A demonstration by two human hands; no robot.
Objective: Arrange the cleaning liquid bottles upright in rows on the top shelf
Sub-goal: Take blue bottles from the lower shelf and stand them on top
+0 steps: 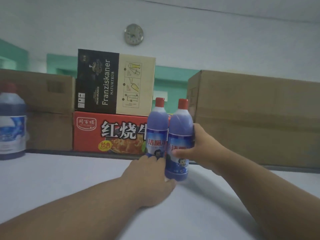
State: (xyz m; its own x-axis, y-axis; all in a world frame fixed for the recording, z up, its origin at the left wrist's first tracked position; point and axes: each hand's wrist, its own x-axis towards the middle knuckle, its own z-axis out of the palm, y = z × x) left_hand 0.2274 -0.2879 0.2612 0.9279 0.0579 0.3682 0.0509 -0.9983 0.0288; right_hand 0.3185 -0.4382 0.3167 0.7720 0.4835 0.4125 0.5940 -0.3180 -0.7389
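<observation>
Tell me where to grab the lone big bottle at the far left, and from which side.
Take the big bottle around its wide straight body at the label, coming from its right side, which is open white shelf. It stands upright, and brown boxes crowd close behind it. Its red cap looks too small for a steady hold.

Both hands grip upright bottles on shelf, seemingly touching

My two bottles are purple with red caps and blue-and-white labels. The shelf is white. One box is red, another brown.
</observation>
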